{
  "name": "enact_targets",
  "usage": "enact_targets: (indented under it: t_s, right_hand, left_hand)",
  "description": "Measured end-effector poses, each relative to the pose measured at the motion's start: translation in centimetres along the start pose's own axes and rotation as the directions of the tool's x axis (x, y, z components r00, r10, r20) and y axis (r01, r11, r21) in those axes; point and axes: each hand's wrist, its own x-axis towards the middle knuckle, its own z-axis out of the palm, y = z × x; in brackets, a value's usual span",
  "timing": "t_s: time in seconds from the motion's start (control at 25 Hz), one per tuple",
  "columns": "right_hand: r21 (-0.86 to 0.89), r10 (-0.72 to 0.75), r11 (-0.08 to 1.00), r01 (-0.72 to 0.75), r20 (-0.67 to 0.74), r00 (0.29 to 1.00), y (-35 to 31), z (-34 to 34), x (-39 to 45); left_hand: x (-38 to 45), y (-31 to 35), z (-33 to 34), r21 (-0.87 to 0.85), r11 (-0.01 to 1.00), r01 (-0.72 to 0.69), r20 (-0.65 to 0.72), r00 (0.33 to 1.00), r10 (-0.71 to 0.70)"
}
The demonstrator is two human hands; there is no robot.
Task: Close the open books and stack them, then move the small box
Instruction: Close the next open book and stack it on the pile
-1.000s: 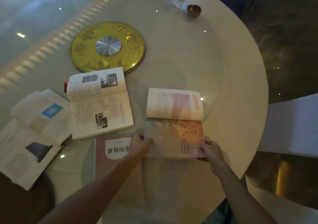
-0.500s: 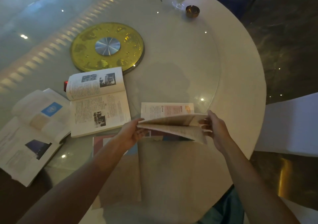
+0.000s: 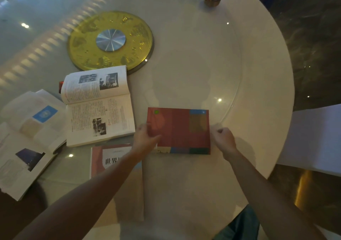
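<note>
Red book [image 3: 181, 131] closed, flat on table [image 3: 258, 73], centre frame. Left hand [image 3: 145, 138] resting on its left edge, fingers loosely spread. Right hand [image 3: 224, 138] curled in a loose fist at its right edge, gripping nothing. Two open books [image 3: 97, 107] [image 3: 27, 140] at left. Another closed book [image 3: 108, 158] lower left, under the left forearm. Small red box [image 3: 60, 86] peeks out behind the nearer open book.

Bare forearms [image 3: 103, 190]; teal garment [image 3: 241, 223]
</note>
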Motion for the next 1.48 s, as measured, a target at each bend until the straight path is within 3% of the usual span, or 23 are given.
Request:
enact_targets:
  t_s: [0.08, 0.16, 0.24, 0.36, 0.44, 0.52, 0.64, 0.76, 0.8, 0.88, 0.96, 1.04, 1.28, 1.48]
  right_hand:
    - [0.006, 0.109, 0.994, -0.110, 0.072, 0.991, 2.6, 1.5, -0.8]
    - [0.060, 0.173, 0.981, -0.186, 0.173, 0.970, 3.9, 2.4, -1.9]
    - [0.181, 0.145, 0.967, -0.180, 0.190, 0.971, 4.1, 2.3, -2.8]
    - [0.479, 0.010, 0.869, -0.124, 0.233, 0.972, 1.7, 0.8, -4.5]
    - [0.589, -0.120, 0.807, -0.049, 0.244, 0.962, -1.1, 0.1, -6.3]
    - [0.652, -0.245, 0.757, 0.043, 0.223, 0.943, -4.2, -0.5, -8.2]
    - [0.697, -0.361, 0.705, 0.131, 0.193, 0.912, -7.3, -0.9, -10.1]
    - [0.455, -0.283, 0.856, 0.247, 0.011, 0.959, -6.6, 0.4, -10.3]
    - [0.368, -0.233, 0.902, 0.225, -0.025, 0.972, -6.0, 1.1, -10.6]
    - [0.388, -0.172, 0.913, 0.123, 0.094, 0.981, -4.5, 2.8, -11.3]
    - [0.490, -0.186, 0.871, 0.023, 0.287, 0.940, -3.2, 4.7, -12.4]
    - [0.497, -0.215, 0.868, 0.015, 0.350, 0.912, -2.3, 7.1, -14.1]
    - [0.214, -0.158, 0.974, 0.080, 0.374, 0.914, 0.4, 14.6, -18.6]
    - [0.076, -0.113, 0.993, 0.092, 0.355, 0.928, 4.1, 18.5, -20.8]
  left_hand:
    - [-0.7, -0.4, 1.2, 0.231, 0.968, -0.100, 0.019, 0.995, 0.098]
    - [-1.4, -0.5, 1.8, 0.326, 0.934, -0.146, 0.011, 0.989, 0.151]
    - [-1.7, -0.7, 2.1, 0.414, 0.888, -0.200, 0.072, 0.980, 0.187]
    - [-2.7, -0.9, 2.5, 0.516, 0.750, -0.413, 0.245, 0.911, 0.333]
    - [-3.7, -0.7, 2.8, 0.494, 0.704, -0.511, 0.242, 0.858, 0.453]
    - [-4.4, -0.1, 2.2, 0.394, 0.714, -0.578, 0.111, 0.802, 0.587]
    - [-4.9, 1.0, -0.4, 0.156, 0.767, -0.622, -0.030, 0.773, 0.633]
    - [-6.2, 2.0, -4.1, -0.079, 0.840, -0.537, -0.046, 0.844, 0.535]
    - [-6.8, 2.0, -5.4, -0.152, 0.850, -0.504, -0.054, 0.863, 0.502]
    - [-7.9, 1.1, -7.4, -0.278, 0.857, -0.434, -0.036, 0.896, 0.442]
    - [-8.9, -0.7, -8.8, -0.381, 0.845, -0.376, -0.009, 0.915, 0.403]
    - [-9.8, -3.8, -9.8, -0.445, 0.838, -0.316, -0.005, 0.936, 0.351]
    - [-12.2, -14.2, -10.4, -0.362, 0.929, -0.081, -0.073, 0.996, 0.058]
    - [-13.7, -19.2, -10.5, -0.280, 0.960, 0.014, -0.111, 0.993, -0.047]
